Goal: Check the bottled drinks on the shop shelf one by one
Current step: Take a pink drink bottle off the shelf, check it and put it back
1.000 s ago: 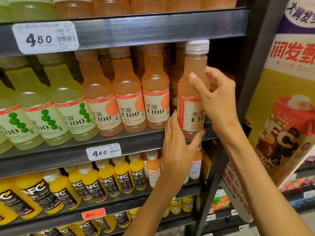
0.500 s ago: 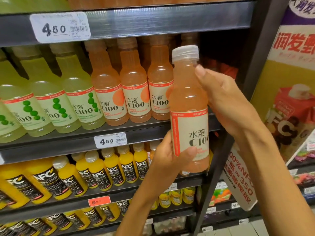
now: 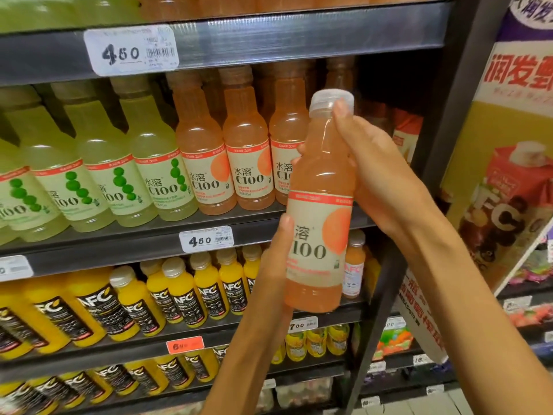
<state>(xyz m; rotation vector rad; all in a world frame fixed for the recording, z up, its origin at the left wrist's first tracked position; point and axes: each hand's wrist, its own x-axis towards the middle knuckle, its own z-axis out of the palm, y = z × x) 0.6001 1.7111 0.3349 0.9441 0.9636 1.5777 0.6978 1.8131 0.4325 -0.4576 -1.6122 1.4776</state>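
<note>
So, both hands are on one orange bottle (image 3: pixel 320 205), held upright in front of the shelf (image 3: pixel 119 244). Left hand (image 3: pixel 275 265) wraps the label's lower half from the left, thumb up along its edge. Right hand (image 3: pixel 380 172) clasps the neck and shoulder from the right, forefinger reaching the white cap (image 3: pixel 330 100). Just left of the right hand, more orange bottles (image 3: pixel 224 163) stand in a row.

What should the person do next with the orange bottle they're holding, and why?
Probably turn the bottle a little to read the rest of its label. Both hands hold it off the shelf: the left hand low on it, the right hand up near the cap, and only the label's front shows.
</note>
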